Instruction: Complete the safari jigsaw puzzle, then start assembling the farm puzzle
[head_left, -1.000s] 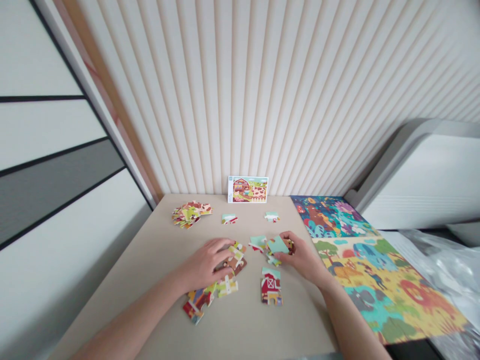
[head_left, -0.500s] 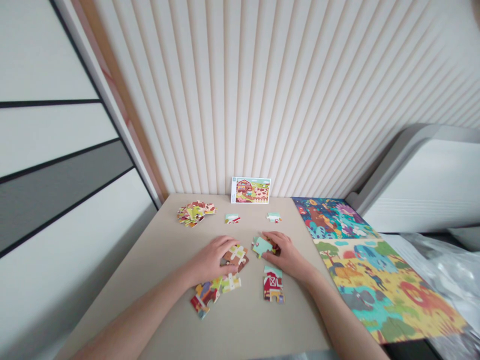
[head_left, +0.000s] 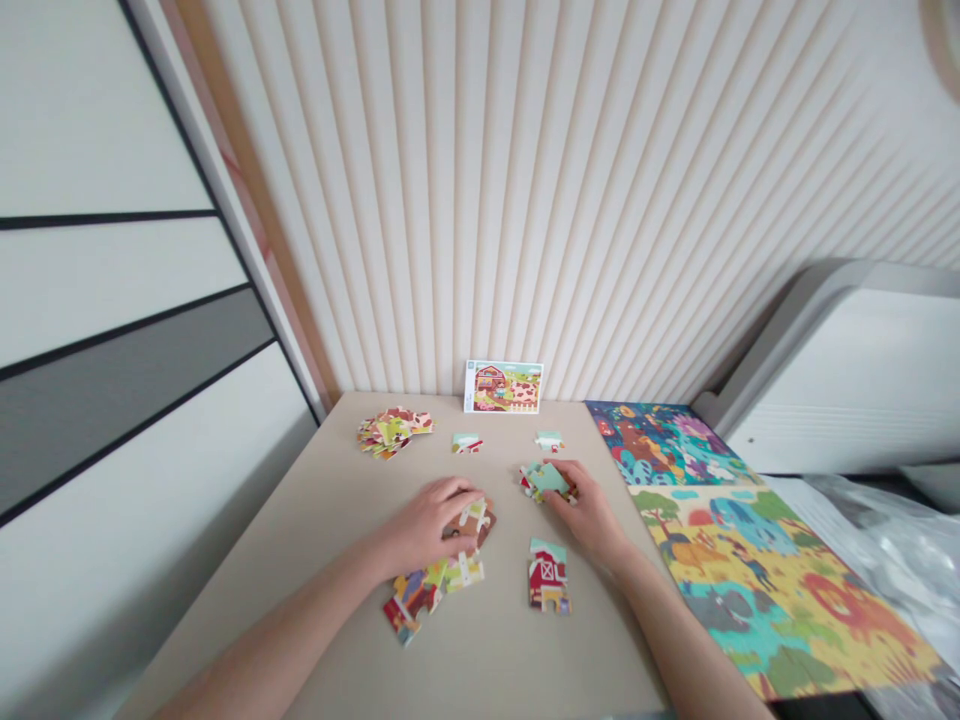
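Observation:
My left hand [head_left: 436, 522] is closed around a few brown and cream jigsaw pieces [head_left: 480, 522], its fingers lying over their near edge. Under and below that hand lie more jigsaw pieces [head_left: 414, 598], showing red, purple and green. On the right, my right hand [head_left: 589, 502] grips a small bunch of jigsaw pieces [head_left: 549, 477] with a pale blue one on top. Just below it rest joined barn pieces [head_left: 549, 578] in red and pale blue.
A picture card [head_left: 504, 387] of a farm leans against the ribbed wall [head_left: 480, 200]. A heap of jigsaw pieces [head_left: 393, 432] sits at the table's back left. Two single pieces [head_left: 468, 443] [head_left: 550, 441] lie before the card. Finished puzzles [head_left: 671, 440] [head_left: 780, 585] line the right side.
My right hand has shifted a little to the right with its jigsaw pieces. The fingers of my left hand now cover more of the brown pieces. The view has tilted slightly.

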